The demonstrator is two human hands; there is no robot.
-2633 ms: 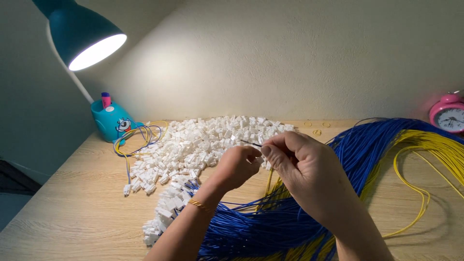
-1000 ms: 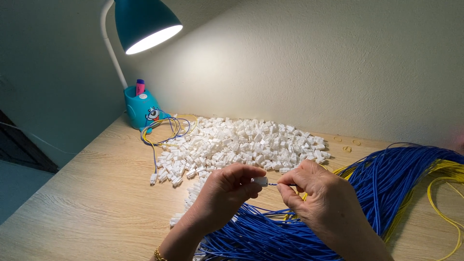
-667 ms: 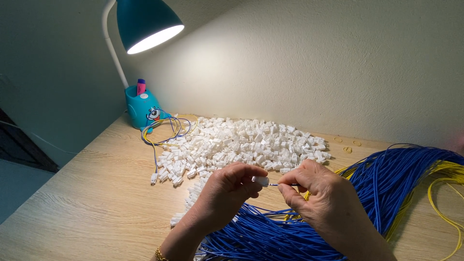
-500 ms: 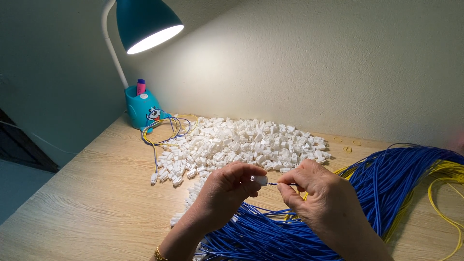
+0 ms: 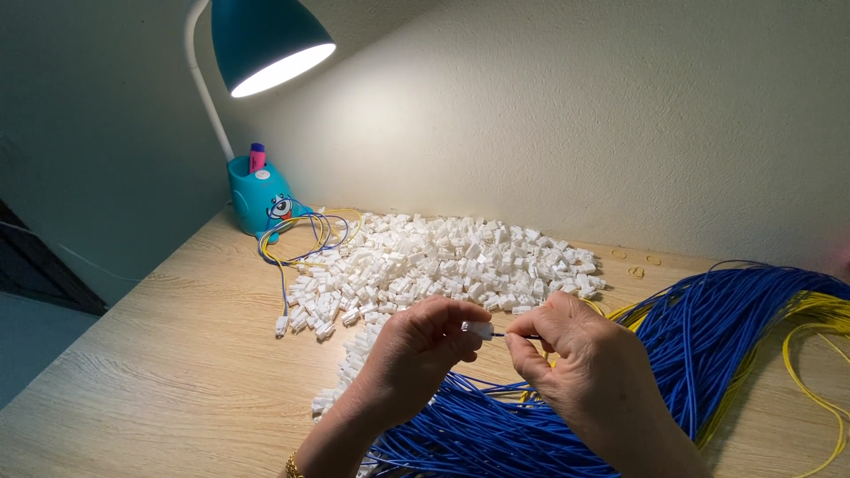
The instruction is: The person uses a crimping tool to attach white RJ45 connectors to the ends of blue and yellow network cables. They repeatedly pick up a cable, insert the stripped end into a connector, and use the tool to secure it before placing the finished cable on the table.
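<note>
Far out past your left fingers, at the back corner, stands the teal desk lamp [image 5: 266, 40], lit, with its teal pen holder base [image 5: 259, 196] carrying a pink marker. Just beside that base lies a small coil of yellow and blue wires [image 5: 305, 235], one end of it running toward you to a white plug on the wooden desk [image 5: 150, 354].

Beyond your fingertips spreads the heap of white plastic connectors [image 5: 443, 261], with a thin trail of them running down toward your left wrist.

Your left hand [image 5: 416, 354] has its fingers curled narrow, thumb and forefinger pinching a single white connector [image 5: 479, 329]. That connector sits between your two hands, lifted above the desk.

Your right hand [image 5: 589, 372] is pinched tight as well, thumb and forefinger gripping a thin dark wire end [image 5: 518, 335] that meets the connector's right face; whether it is seated inside, I cannot tell.

Under both hands and sweeping off to the right of your right fingers lies the thick bundle of blue wires [image 5: 708, 336], with yellow wires [image 5: 815, 354] along its far right edge.
</note>
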